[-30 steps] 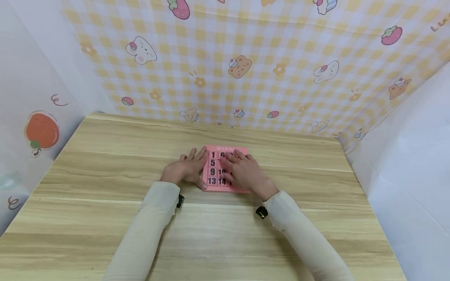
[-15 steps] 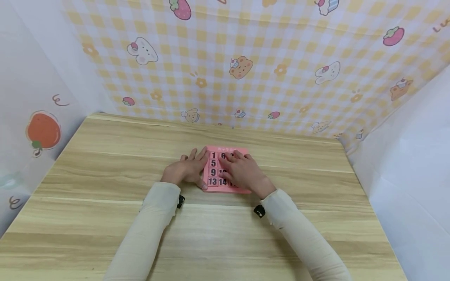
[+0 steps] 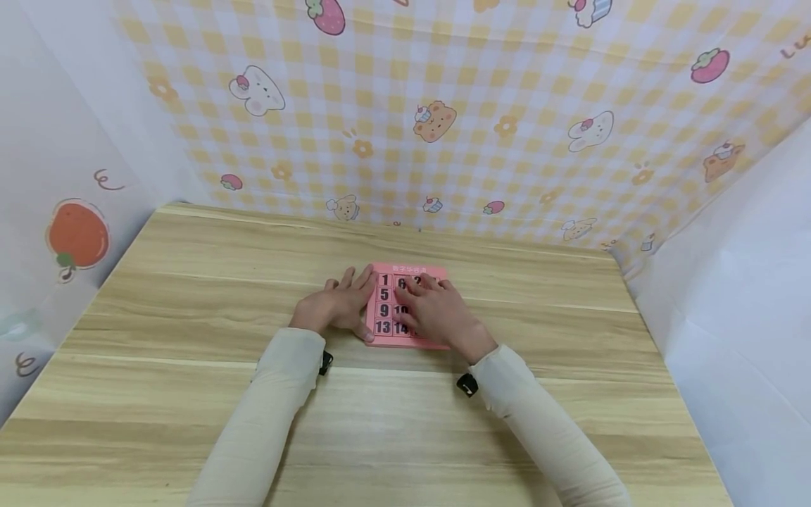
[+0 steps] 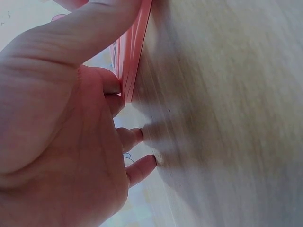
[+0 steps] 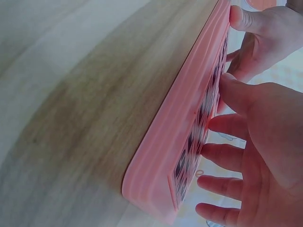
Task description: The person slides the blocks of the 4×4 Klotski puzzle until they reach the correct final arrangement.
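A pink number slide puzzle (image 3: 400, 343) lies flat on the wooden table, with dark numerals such as 1, 5, 9 and 13 down its left column. My left hand (image 3: 336, 308) braces its left edge, fingers spread; the thumb touches the near corner. Two of its fingertips reach the tabletop in the left wrist view. Over the tiles is my right hand (image 3: 436, 310), its thumb and fingertips on or just above them, holding nothing. It hides most of the right-hand columns. In the right wrist view, the puzzle's thick pink side (image 5: 165, 127) faces the camera.
The light wooden table (image 3: 380, 436) extends around the puzzle. Behind it hangs a yellow checked cloth (image 3: 393, 169) with cartoon prints, and pale sheets (image 3: 728, 317) stand at both sides. A dark band sits at each wrist.
The tile marked 6 now sits slightly closer to me than half a second ago. My right fingers have shifted a little over the tiles; the left hand stays in place.
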A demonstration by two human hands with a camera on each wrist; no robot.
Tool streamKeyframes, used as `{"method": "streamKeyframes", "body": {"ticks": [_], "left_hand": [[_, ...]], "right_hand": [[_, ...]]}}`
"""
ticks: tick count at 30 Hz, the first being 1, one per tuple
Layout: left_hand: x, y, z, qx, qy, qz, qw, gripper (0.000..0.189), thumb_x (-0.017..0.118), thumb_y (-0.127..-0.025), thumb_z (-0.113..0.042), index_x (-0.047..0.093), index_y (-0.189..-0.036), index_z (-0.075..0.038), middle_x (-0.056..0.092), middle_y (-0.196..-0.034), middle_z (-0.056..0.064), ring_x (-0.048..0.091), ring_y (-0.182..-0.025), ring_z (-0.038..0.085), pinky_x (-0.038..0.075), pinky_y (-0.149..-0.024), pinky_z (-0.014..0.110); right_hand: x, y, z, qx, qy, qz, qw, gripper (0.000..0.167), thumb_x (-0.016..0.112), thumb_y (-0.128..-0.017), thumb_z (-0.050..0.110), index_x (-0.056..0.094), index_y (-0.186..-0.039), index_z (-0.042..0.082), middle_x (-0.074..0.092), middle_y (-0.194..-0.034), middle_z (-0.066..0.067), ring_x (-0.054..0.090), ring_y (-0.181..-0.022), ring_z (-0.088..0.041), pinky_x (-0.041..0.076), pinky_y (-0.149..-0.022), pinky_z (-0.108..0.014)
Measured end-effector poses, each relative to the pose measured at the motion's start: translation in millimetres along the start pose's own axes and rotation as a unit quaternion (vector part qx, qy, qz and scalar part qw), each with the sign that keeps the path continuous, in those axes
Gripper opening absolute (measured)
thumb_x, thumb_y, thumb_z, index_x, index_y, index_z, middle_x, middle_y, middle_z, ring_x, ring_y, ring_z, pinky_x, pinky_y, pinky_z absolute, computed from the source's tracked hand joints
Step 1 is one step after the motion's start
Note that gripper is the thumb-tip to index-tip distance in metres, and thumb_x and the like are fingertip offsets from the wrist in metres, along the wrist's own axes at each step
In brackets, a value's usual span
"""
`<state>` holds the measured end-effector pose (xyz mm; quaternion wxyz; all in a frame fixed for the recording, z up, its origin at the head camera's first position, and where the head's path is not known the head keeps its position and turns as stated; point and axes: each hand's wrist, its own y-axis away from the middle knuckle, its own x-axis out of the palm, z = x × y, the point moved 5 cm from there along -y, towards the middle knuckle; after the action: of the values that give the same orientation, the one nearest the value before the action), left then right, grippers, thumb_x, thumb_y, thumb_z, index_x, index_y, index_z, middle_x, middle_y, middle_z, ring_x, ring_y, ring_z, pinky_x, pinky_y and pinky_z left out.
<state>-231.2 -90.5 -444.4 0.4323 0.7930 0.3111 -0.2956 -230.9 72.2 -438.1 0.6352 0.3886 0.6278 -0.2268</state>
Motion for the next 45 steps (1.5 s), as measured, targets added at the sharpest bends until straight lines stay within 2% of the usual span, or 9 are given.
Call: {"method": "streamKeyframes", "body": {"ticks": [31, 37, 45], "left_hand": [[0.7, -2.2, -0.6, -0.004, -0.009, 0.007, 0.9999, 0.122, 0.08, -0.078, -0.043, -0.005, -0.159, -0.008, -0.019, -0.165, 0.006, -0.019, -0.151, 0.036, -0.002, -0.122, 0.056], [0.0, -3.2, 0.1, -0.004, -0.01, 0.007, 0.9999, 0.122, 0.08, -0.078, -0.043, -0.005, -0.159, -0.008, -0.019, -0.165, 0.006, -0.019, -0.151, 0.036, -0.002, -0.123, 0.056], [-0.5, -2.5, -0.3, -0.005, -0.013, 0.01, 0.9999, 0.121, 0.079, -0.079, -0.044, -0.004, -0.159, -0.007, -0.018, -0.165, 0.008, -0.017, -0.151, 0.036, -0.001, -0.123, 0.056]], "right_hand": [[1.3, 11.0, 5.0, -0.01, -0.001, -0.007, 0.9999, 0.057, 0.04, -0.102, 0.056, 0.045, -0.15, 0.027, 0.039, -0.158, -0.001, 0.033, -0.147, -0.033, 0.035, -0.113, -0.057], [0.6, 11.8, 5.8, -0.018, 0.007, -0.018, 0.9996, 0.056, 0.042, -0.102, 0.055, 0.047, -0.149, 0.025, 0.041, -0.156, -0.001, 0.035, -0.145, -0.033, 0.037, -0.112, -0.058], [0.6, 14.3, 5.8, -0.021, -0.011, -0.014, 0.9996, 0.057, 0.043, -0.101, 0.056, 0.048, -0.149, 0.026, 0.043, -0.155, 0.0, 0.036, -0.145, -0.034, 0.035, -0.113, -0.057]]}}
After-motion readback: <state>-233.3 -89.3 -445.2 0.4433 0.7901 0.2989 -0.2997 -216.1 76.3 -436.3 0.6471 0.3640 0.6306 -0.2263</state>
